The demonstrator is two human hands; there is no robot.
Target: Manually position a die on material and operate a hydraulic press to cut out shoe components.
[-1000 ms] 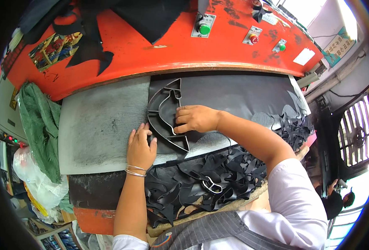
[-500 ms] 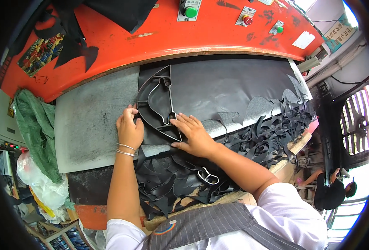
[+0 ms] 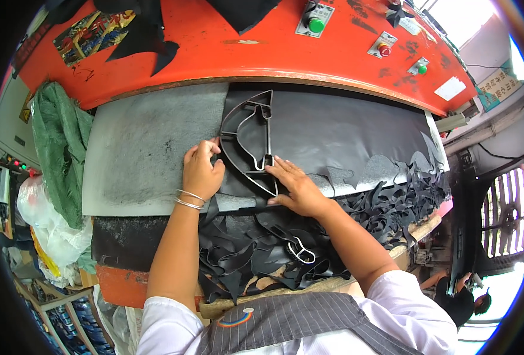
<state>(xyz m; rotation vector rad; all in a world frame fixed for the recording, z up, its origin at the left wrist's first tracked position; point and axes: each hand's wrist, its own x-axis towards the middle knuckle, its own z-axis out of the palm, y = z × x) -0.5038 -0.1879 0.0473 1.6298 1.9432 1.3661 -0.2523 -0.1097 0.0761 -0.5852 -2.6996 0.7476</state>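
A large metal cutting die [image 3: 269, 133], a curved steel outline with cross struts, lies on a sheet of black leather-like material [image 3: 356, 124]. My left hand [image 3: 204, 170] is at the die's curved left edge. Its fingers are loosely bent, the fingertips touch the rim, and the thumb stands apart. Over the lower right corner of the die is my right hand [image 3: 300, 188]. Its fingers reach to the straight side and its thumb lies near the bottom tip, so it holds that corner between them. The grey cutting board [image 3: 137, 148] shows left of the sheet.
The red machine beam [image 3: 214, 50] spans the far side with green and red buttons. Black offcuts [image 3: 386, 198] pile along the near right, with a small metal die [image 3: 301, 251] among them. A green sack [image 3: 60, 148] hangs left. Another person [image 3: 460, 299] is at far right.
The view has shifted, so the scene sits further right and the beam higher. Both hands stay at the same parts of the die, which shows no clear movement on the sheet.
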